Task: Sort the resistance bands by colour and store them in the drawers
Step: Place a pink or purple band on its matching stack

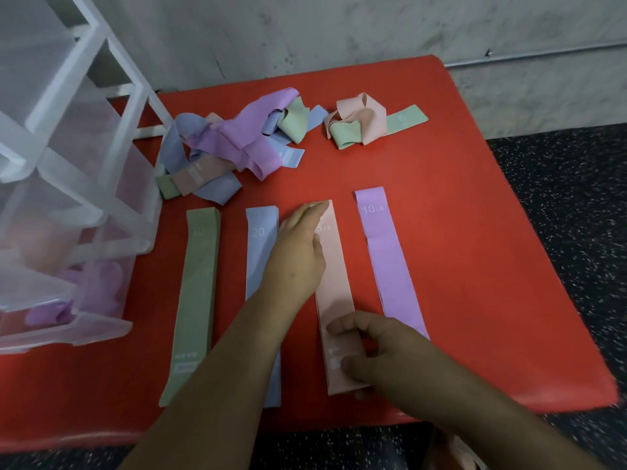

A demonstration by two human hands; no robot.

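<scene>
A red, glossy, round-cornered table (475,266) fills most of the view. A white-framed unit of frosted plastic drawers (68,164) stands at its left edge, cut off by the frame. Its lowest drawer is pulled out, and lilac bands (84,283) show blurrily inside.

At the far left of the table lies a tangled heap of lilac, blue, green and pink bands (230,144). A smaller pink-and-green knot (359,123) sits to its right.

Nearer, four flat strips lie side by side, apart from each other: green strip (196,293), blue strip (259,232), pink strip (334,283) and lilac strip (390,266).

The left hand (298,252) reaches forward, fingers straight and flat on the pink strip's far end. The right hand (383,354) is curled at the strip's near end and seems to pinch it between thumb and fingers, though blur softens this.

The left forearm hides the middle of the blue strip, and the left hand covers part of the pink strip's number.
</scene>
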